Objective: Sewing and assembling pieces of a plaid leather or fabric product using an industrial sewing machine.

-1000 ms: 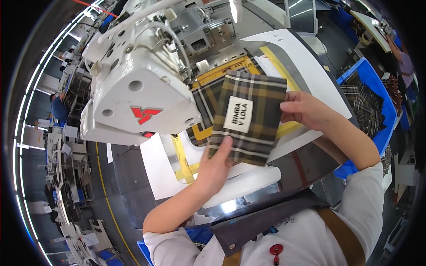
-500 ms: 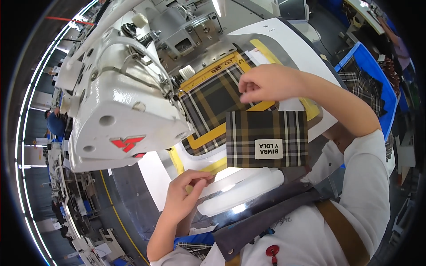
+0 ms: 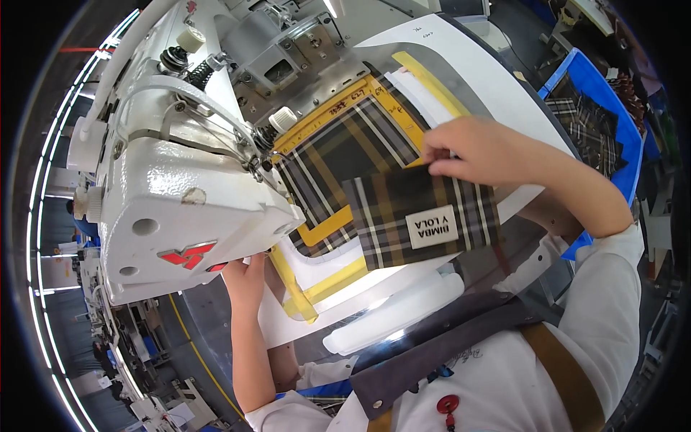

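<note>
Your right hand (image 3: 479, 150) pinches the plaid piece (image 3: 421, 222) by its far edge, long axis crosswise, overlapping the yellow-framed template (image 3: 327, 227) at the bench's middle. Your left hand (image 3: 246, 282), grip hidden, sits under the machine head (image 3: 180, 194).

You are in a garment factory sewing line. A white industrial sewing machine (image 3: 180, 194) fills the left of the frame, a blue bin (image 3: 612, 108) of plaid fabric pieces (image 3: 586, 119) sits upper right, and more machines (image 3: 144, 345) line the lower left.
</note>
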Demonstrator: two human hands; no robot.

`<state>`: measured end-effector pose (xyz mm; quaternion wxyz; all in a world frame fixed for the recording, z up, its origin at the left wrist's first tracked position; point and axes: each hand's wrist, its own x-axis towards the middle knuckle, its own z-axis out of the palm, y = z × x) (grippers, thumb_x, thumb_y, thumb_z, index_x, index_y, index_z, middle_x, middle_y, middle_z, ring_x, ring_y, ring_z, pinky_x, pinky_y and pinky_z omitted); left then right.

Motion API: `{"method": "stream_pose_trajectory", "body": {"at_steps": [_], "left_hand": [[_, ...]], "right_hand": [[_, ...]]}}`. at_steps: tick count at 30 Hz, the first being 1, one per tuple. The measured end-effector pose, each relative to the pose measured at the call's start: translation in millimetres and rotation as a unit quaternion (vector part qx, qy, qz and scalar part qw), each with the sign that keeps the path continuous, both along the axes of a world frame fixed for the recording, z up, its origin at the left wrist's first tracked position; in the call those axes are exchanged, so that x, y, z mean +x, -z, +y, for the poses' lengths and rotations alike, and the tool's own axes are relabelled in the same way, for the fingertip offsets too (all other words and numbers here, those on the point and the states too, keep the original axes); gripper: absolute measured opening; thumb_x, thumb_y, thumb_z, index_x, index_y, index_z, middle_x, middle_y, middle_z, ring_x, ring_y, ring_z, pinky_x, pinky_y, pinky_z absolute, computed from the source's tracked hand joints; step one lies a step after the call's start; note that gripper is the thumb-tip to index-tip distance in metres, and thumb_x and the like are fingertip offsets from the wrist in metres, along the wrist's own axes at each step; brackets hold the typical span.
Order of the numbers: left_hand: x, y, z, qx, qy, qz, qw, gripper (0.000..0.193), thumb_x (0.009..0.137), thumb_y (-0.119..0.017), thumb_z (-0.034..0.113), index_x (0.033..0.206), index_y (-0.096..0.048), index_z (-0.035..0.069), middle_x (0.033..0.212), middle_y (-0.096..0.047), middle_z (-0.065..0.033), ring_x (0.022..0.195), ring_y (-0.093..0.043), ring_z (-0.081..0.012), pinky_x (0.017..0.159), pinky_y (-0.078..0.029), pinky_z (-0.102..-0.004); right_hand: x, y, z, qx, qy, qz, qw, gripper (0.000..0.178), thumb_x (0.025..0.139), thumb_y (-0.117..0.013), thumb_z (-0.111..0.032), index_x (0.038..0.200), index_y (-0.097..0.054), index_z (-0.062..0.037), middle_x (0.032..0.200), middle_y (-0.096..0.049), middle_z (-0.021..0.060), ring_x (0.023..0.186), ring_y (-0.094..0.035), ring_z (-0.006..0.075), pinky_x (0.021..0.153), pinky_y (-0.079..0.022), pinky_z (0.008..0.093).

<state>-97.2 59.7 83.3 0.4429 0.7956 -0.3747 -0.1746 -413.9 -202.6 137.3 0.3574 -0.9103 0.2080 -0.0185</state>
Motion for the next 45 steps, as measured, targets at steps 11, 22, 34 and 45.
{"method": "stream_pose_trajectory", "body": {"at_steps": [11,22,34,45], "left_hand": [[0.9,20.8,-71.3,-0.058,0.168,-0.186,0.966,0.024,0.093,-0.057,0.010,0.114,-0.061,-0.001,0.125,-0.059,-0.0145,0.116,-0.054,-0.0279,0.100,-0.042,-0.0389],[-14.5,9.4,-82.5,0.007,0.205,-0.292,0.934,0.031,0.093,-0.054,0.012,0.122,-0.056,0.001,0.136,-0.052,-0.0147,0.127,-0.047,-0.0317,0.109,-0.035,-0.0409],[4.7,39.3,-71.0,-0.047,0.243,-0.309,0.918,0.033,0.086,-0.061,0.002,0.119,-0.058,0.004,0.124,-0.059,-0.0107,0.118,-0.053,-0.0250,0.103,-0.039,-0.0352],[7.2,33.0,-79.0,-0.015,0.217,-0.160,0.963,0.036,0.088,-0.060,0.000,0.124,-0.054,0.003,0.126,-0.057,-0.0102,0.115,-0.056,-0.0197,0.099,-0.044,-0.0325]], "right_hand": [[153.9,32.4,-35.9,-0.198,0.027,-0.038,0.979,0.014,0.078,-0.068,-0.020,0.081,-0.071,-0.0066,0.077,-0.069,0.0106,0.074,-0.067,0.0307,0.065,-0.053,0.0418],[143.7,41.0,-26.5,-0.275,-0.013,-0.110,0.955,0.016,0.079,-0.069,-0.021,0.090,-0.070,-0.0084,0.094,-0.067,0.0091,0.091,-0.064,0.0282,0.080,-0.050,0.0386],[104.7,63.0,58.4,-0.178,-0.230,-0.234,0.928,0.031,0.084,-0.067,-0.026,0.111,-0.066,-0.0121,0.115,-0.056,0.0032,0.110,-0.053,0.0236,0.098,-0.040,0.0393],[99.7,56.9,56.0,-0.178,-0.213,-0.214,0.937,0.032,0.083,-0.067,-0.022,0.114,-0.065,-0.0116,0.115,-0.057,0.0034,0.109,-0.053,0.0240,0.100,-0.038,0.0410]]}}
